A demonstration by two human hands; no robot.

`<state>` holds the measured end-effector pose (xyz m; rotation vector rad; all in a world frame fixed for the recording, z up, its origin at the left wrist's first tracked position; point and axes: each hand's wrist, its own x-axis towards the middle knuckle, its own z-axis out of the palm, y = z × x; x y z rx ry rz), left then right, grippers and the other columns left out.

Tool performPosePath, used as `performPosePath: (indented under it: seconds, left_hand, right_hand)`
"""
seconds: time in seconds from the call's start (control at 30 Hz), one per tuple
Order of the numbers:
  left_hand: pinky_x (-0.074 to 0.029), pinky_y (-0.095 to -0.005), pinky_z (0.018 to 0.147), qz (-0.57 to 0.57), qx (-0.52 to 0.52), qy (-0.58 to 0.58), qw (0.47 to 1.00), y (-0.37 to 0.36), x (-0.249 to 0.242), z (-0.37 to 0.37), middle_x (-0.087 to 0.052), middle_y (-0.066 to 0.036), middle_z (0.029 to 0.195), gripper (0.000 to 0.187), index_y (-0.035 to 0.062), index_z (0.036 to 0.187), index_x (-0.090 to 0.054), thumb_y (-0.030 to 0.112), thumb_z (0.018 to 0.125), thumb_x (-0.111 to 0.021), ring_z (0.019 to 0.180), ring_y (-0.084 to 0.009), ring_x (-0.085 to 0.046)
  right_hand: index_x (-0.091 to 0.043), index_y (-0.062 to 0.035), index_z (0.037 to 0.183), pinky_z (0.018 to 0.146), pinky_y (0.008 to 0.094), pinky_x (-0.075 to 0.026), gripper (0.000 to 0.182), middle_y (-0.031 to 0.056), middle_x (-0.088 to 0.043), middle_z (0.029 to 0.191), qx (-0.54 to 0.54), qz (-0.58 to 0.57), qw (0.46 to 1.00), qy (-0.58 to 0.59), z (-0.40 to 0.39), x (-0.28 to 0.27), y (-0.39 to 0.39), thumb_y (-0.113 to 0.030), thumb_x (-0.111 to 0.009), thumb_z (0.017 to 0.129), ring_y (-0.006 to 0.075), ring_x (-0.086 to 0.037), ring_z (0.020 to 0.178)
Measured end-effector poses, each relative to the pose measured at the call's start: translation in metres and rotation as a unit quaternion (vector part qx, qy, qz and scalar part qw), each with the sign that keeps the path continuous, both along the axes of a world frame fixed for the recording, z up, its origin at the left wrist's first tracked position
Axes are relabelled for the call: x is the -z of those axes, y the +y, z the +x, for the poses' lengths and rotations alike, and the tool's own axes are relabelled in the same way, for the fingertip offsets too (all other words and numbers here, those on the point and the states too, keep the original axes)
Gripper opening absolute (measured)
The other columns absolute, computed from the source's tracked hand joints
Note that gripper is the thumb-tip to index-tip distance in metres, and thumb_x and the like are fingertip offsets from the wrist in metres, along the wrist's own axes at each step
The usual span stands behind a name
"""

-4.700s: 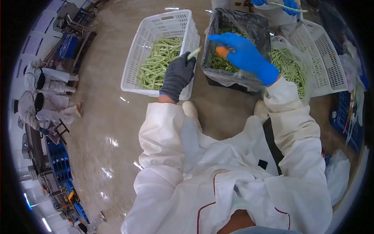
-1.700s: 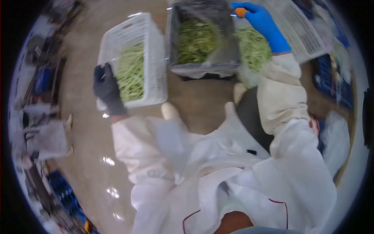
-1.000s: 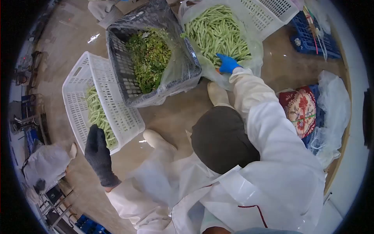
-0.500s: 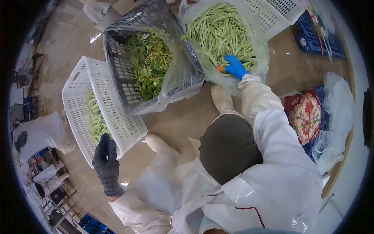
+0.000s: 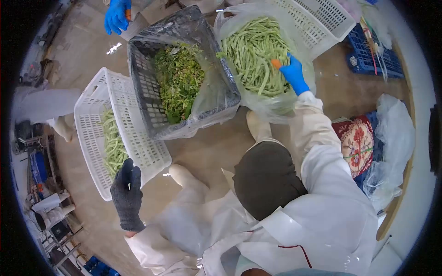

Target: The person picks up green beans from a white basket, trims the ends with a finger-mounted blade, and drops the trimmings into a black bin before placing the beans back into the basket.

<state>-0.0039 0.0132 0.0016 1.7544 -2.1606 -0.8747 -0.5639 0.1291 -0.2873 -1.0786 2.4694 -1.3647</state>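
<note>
My right hand (image 5: 294, 74), in a blue glove with an orange cover at one fingertip, is over the green beans (image 5: 255, 50) in a clear plastic bag (image 5: 301, 108). Its visible fingers are apart and I see nothing in them; the others are hidden. My left hand (image 5: 127, 198), in a dark grey knit glove, is at the near end of a white slatted crate (image 5: 142, 152). A narrow gap shows between its thumb and fingers, and it holds nothing that I can see. More beans (image 5: 113, 142) lie inside this crate.
Between the two lots of beans stands a bag-lined crate (image 5: 154, 131) of leafy trimmings (image 5: 179, 78). Another white crate (image 5: 313, 23) and a blue crate (image 5: 377, 55) stand at upper right. A flowered cushion (image 5: 357, 142) lies at right. Another person's blue-gloved hand (image 5: 116, 17) shows at upper left.
My right hand has moved right and slightly up over the bean pile. My left hand has barely moved. The other person's blue-gloved hand has come into view at upper left.
</note>
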Motion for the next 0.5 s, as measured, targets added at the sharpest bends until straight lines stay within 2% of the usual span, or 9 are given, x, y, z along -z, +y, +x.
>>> performPosePath:
  seconds: [0.07, 0.17, 0.27, 0.4, 0.47, 0.5]
  left_hand:
    - [-0.047, -0.0311, 0.089, 0.012, -0.007, 0.007, 1.000, 0.001, -0.002, -0.004, -0.067, -0.015, 0.112, 0.038, -0.0040, 0.120, -0.060, 0.020, 0.091, -0.065, 0.101, -0.0185, -0.063]
    - [-0.049, -0.0319, 0.085, 0.004, 0.005, 0.013, 1.000, 0.004, -0.006, -0.003, -0.067, -0.016, 0.109, 0.038, -0.0030, 0.120, -0.061, 0.021, 0.090, -0.065, 0.095, -0.0188, -0.064]
    - [-0.050, -0.0334, 0.080, -0.050, 0.047, 0.013, 0.998, 0.001, -0.007, -0.006, -0.067, -0.017, 0.105, 0.039, -0.0019, 0.118, -0.062, 0.023, 0.089, -0.065, 0.089, -0.0218, -0.065]
    - [-0.051, -0.0374, 0.078, -0.105, 0.092, -0.019, 0.990, 0.004, -0.010, -0.016, -0.066, -0.019, 0.106, 0.041, -0.0017, 0.117, -0.062, 0.026, 0.087, -0.065, 0.086, -0.0278, -0.066]
    - [-0.052, -0.0353, 0.080, -0.164, 0.123, 0.022, 0.979, 0.006, -0.011, -0.029, -0.067, -0.020, 0.108, 0.046, -0.0042, 0.118, -0.060, 0.027, 0.086, -0.069, 0.089, -0.0260, -0.066]
    - [-0.050, -0.0349, 0.085, -0.180, 0.139, 0.062, 0.972, 0.007, -0.012, -0.038, -0.066, -0.020, 0.111, 0.046, -0.0042, 0.119, -0.060, 0.026, 0.086, -0.070, 0.094, -0.0255, -0.065]
  right_hand:
    - [-0.064, -0.0022, 0.114, 0.079, 0.0346, -0.051, 0.060, 0.0165, -0.070, 0.098, -0.011, -0.051, 0.999, 0.017, 0.011, -0.075, -0.017, -0.040, -0.080, 0.070, 0.0237, -0.068, 0.088]
    - [-0.068, -0.0050, 0.108, 0.074, 0.0342, -0.051, 0.051, 0.0134, -0.071, 0.091, -0.022, -0.070, 0.997, -0.003, -0.005, -0.106, -0.042, -0.040, -0.080, 0.072, 0.0211, -0.068, 0.081]
    - [-0.068, -0.0034, 0.104, 0.071, 0.0328, -0.050, 0.047, 0.0116, -0.071, 0.087, 0.025, -0.086, 0.996, 0.008, -0.034, -0.116, -0.062, -0.037, -0.079, 0.074, 0.0189, -0.066, 0.077]
    - [-0.067, -0.0010, 0.091, 0.062, 0.0289, -0.048, 0.038, 0.0056, -0.066, 0.079, -0.018, -0.129, 0.982, -0.135, 0.000, -0.216, -0.060, -0.035, -0.078, 0.076, 0.0140, -0.060, 0.065]
    - [-0.067, -0.0033, 0.088, 0.060, 0.0285, -0.048, 0.035, 0.0055, -0.065, 0.078, -0.054, -0.180, 0.960, -0.208, 0.028, -0.251, -0.063, -0.035, -0.078, 0.077, 0.0145, -0.060, 0.063]
    - [-0.067, -0.0029, 0.089, 0.060, 0.0283, -0.048, 0.036, 0.0055, -0.065, 0.078, -0.092, -0.175, 0.948, -0.249, 0.044, -0.268, -0.062, -0.035, -0.078, 0.077, 0.0147, -0.061, 0.064]
